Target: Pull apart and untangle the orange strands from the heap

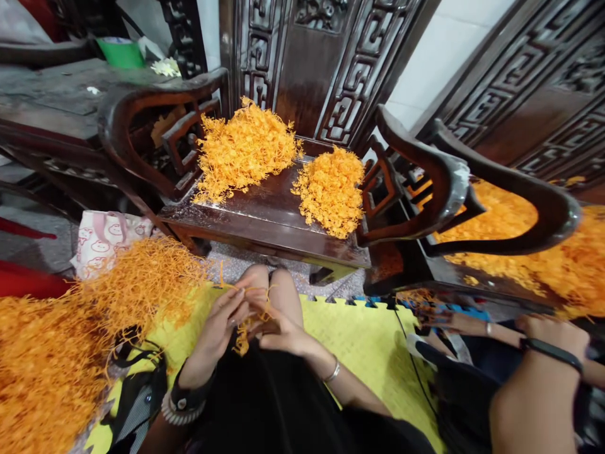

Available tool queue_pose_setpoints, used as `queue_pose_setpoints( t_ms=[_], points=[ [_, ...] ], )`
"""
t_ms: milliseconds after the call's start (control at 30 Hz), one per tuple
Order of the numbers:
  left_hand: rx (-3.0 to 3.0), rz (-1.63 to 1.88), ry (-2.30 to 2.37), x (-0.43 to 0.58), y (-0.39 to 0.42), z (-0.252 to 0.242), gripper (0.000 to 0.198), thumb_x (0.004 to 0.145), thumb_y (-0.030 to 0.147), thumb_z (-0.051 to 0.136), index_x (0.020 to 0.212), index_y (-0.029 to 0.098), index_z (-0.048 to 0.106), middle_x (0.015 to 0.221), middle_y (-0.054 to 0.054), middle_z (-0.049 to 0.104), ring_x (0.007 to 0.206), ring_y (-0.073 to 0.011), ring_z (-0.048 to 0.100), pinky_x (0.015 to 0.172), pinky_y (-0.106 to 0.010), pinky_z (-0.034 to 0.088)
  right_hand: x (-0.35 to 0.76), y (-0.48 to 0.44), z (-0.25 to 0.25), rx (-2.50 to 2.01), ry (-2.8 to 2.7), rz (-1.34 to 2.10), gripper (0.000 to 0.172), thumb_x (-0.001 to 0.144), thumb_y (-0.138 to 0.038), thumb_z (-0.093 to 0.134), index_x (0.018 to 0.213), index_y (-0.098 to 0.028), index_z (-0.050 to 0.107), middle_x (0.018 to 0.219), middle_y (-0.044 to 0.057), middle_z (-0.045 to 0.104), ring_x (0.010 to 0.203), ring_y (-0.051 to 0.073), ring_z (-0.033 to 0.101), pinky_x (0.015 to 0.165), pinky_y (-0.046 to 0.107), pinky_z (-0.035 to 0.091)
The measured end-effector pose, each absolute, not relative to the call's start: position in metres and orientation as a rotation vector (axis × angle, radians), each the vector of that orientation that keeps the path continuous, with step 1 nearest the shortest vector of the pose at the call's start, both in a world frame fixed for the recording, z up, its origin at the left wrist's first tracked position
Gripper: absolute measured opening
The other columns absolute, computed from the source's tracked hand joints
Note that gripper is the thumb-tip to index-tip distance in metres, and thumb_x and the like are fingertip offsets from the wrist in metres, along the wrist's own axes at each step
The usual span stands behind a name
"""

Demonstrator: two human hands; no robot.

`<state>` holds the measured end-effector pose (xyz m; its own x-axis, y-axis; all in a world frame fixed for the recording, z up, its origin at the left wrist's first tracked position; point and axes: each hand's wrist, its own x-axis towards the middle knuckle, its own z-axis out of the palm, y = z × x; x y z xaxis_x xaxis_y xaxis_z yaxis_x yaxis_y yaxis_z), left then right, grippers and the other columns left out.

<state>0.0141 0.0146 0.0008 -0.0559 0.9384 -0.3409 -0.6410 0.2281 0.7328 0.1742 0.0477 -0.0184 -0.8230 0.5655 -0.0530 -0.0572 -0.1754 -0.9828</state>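
While left hand [227, 320] and right hand [288, 333] grasp orange strands [242, 342] before the wooden chair [305, 75], two orange piles [250, 148] occupy its seat [271, 200].

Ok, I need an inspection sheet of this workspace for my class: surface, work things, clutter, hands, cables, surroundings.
Surface: glossy brown wooden chair seat, pale specks at its front left.
Work things: larger pile and smaller pile of curled orange strands on it; tangled orange heap at left.
Clutter: white cloth bag with pink handles.
Hands: left hand and right hand hold a thin orange strand piece.
Cables: thin black cord by the yellow foam mat; ends unclear.
Surroundings: carved dark wooden panels; co-worker's hand at right.
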Motion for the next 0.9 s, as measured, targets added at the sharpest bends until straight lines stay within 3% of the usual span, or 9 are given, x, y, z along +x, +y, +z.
queue_pose_setpoints(
  t_ms=[100,233,400,500,567,667,767,833,900],
  points=[
    [0.417,1.367,0.933,0.024,0.011,0.004,0.035,0.079,0.031,0.069,0.110,0.017,0.070,0.055,0.004,0.051,0.043,-0.0028,0.021,0.045,-0.018,0.025,0.162,0.020,-0.024,-0.789,-1.592,2.007,0.061,0.084,-0.056,0.058,0.132,-0.020,0.047,0.102,0.005,0.062,0.075,0.011,0.056,0.072,0.025,0.047],
    [0.414,1.375,0.892,0.022,0.005,0.008,0.031,0.079,0.030,0.069,0.107,0.016,0.071,0.050,0.008,0.038,0.044,-0.0036,0.026,0.046,-0.018,0.027,0.165,0.010,-0.013,-0.969,-1.841,1.709,0.035,0.091,-0.048,0.051,0.093,-0.014,0.061,0.071,-0.001,0.057,0.061,0.009,0.048,0.059,0.021,0.039],
    [0.475,1.400,0.881,0.011,0.004,0.019,0.031,0.081,0.031,0.068,0.108,0.015,0.070,0.052,0.008,0.034,0.045,-0.0036,0.026,0.047,-0.017,0.025,0.172,0.008,-0.003,-1.015,-1.976,1.693,0.042,0.093,-0.046,0.045,0.067,-0.014,0.055,0.056,-0.003,0.049,0.049,0.006,0.039,0.047,0.020,0.028],
    [0.584,1.367,0.911,0.006,0.008,0.026,0.034,0.084,0.033,0.065,0.112,0.015,0.069,0.052,0.008,0.034,0.046,-0.0040,0.025,0.047,-0.019,0.025,0.171,0.013,0.003,-0.950,-1.964,1.753,0.042,0.092,-0.046,0.046,0.066,-0.015,0.055,0.056,-0.004,0.047,0.049,0.007,0.038,0.048,0.020,0.030],
    [0.656,1.335,0.924,0.003,0.010,0.027,0.035,0.085,0.034,0.064,0.114,0.016,0.068,0.052,0.007,0.036,0.046,-0.0047,0.027,0.048,-0.019,0.027,0.166,0.022,0.009,-0.812,-1.950,1.671,0.036,0.086,-0.046,0.058,0.068,-0.016,0.057,0.068,0.000,0.055,0.064,0.010,0.050,0.064,0.023,0.042],
    [0.717,1.358,0.984,0.003,0.012,0.023,0.036,0.085,0.039,0.062,0.113,0.018,0.069,0.053,0.006,0.038,0.048,-0.0065,0.033,0.048,-0.020,0.029,0.154,0.032,0.011,-0.654,-1.782,1.721,0.038,0.072,-0.052,0.071,0.070,-0.016,0.059,0.089,0.005,0.060,0.087,0.016,0.056,0.086,0.031,0.044],
    [0.744,1.425,1.103,0.007,0.011,0.012,0.036,0.083,0.047,0.062,0.100,0.017,0.072,0.054,0.005,0.040,0.049,-0.0071,0.036,0.048,-0.019,0.030,0.138,0.031,-0.002,-0.753,-1.430,2.087,0.049,0.073,-0.064,0.063,0.088,-0.018,0.056,0.074,0.001,0.059,0.064,0.014,0.059,0.062,0.028,0.049],
    [0.734,1.458,1.169,0.009,0.010,0.004,0.035,0.079,0.049,0.066,0.086,0.015,0.071,0.054,0.005,0.041,0.049,-0.0066,0.037,0.048,-0.018,0.032,0.127,0.025,-0.015,-0.878,-1.262,2.198,0.053,0.076,-0.067,0.057,0.099,-0.020,0.049,0.061,-0.005,0.053,0.043,0.010,0.050,0.043,0.021,0.037],
    [0.653,1.530,1.202,0.009,0.010,0.000,0.037,0.076,0.051,0.068,0.073,0.014,0.068,0.049,0.007,0.037,0.045,-0.0055,0.033,0.046,-0.017,0.030,0.120,0.019,-0.025,-0.954,-1.280,2.103,0.048,0.081,-0.065,0.052,0.096,-0.019,0.049,0.056,-0.008,0.046,0.037,0.006,0.038,0.039,0.019,0.027]
  ],
)
